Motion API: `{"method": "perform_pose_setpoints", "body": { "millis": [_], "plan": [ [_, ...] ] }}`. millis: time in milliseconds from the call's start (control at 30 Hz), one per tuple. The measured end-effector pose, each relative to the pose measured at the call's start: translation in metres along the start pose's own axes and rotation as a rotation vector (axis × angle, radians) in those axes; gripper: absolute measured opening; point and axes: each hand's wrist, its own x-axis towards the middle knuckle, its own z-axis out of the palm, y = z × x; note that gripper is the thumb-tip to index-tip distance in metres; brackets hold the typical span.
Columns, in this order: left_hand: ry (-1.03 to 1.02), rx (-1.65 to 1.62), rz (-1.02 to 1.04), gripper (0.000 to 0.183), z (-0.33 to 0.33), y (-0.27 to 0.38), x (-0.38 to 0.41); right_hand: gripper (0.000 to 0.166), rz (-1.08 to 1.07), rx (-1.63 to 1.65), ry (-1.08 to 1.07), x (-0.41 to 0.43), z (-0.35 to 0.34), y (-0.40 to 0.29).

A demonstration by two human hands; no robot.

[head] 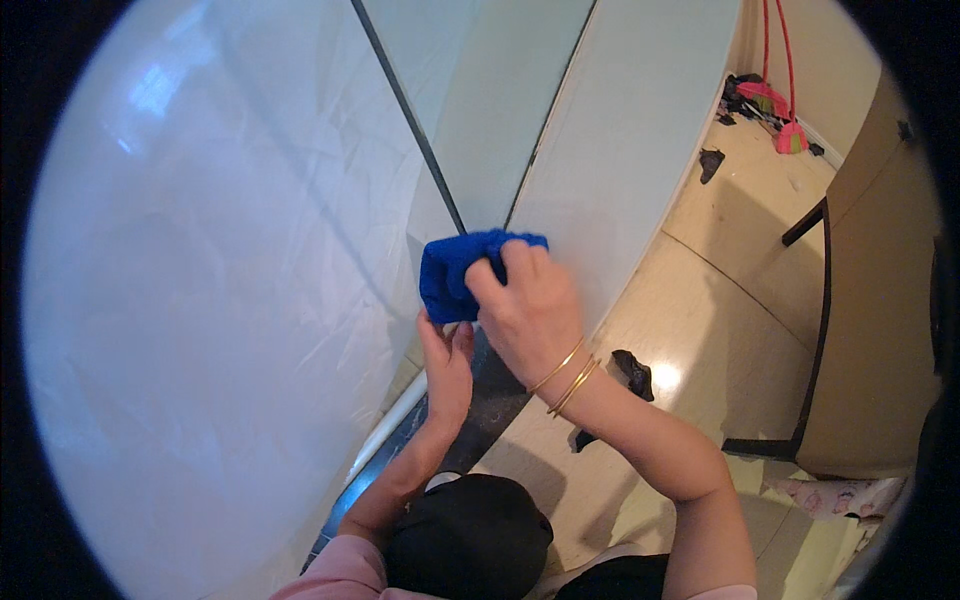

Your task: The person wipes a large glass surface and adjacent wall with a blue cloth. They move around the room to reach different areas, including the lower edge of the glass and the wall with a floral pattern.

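A folded blue cloth (450,281) lies against the lower end of a pale panel (592,172) with dark edge strips. My right hand (529,307), with thin gold bangles at the wrist, grips the cloth from above, its fingers pressed into the folds. My left hand (448,352) is just below the cloth's lower edge; its fingertips are partly hidden behind the cloth, so its hold cannot be told.
Translucent white sheeting (210,300) covers the left side. Black scraps (634,373) lie on the tiled floor (697,300). A brown, dark-edged piece of furniture (862,315) stands at right. Red-handled cleaning tools (791,139) stand among dark litter at the upper right.
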Motion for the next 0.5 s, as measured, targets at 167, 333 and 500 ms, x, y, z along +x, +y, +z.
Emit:
{"method": "perform_pose_setpoints", "body": {
  "millis": [167,333,500],
  "plan": [
    [0.126,0.014,0.032,0.044,-0.017,-0.025,-0.013,0.021,0.0,0.076,-0.107,-0.013,0.013,-0.012],
    [0.058,0.061,0.4,0.053,-0.021,0.005,-0.023,0.02,0.109,0.218,-0.107,-0.004,0.013,-0.017],
    [-0.012,0.724,0.867,0.068,-0.013,0.028,-0.027,0.029,0.198,0.271,-0.143,-0.007,0.005,-0.012]
  ]
}}
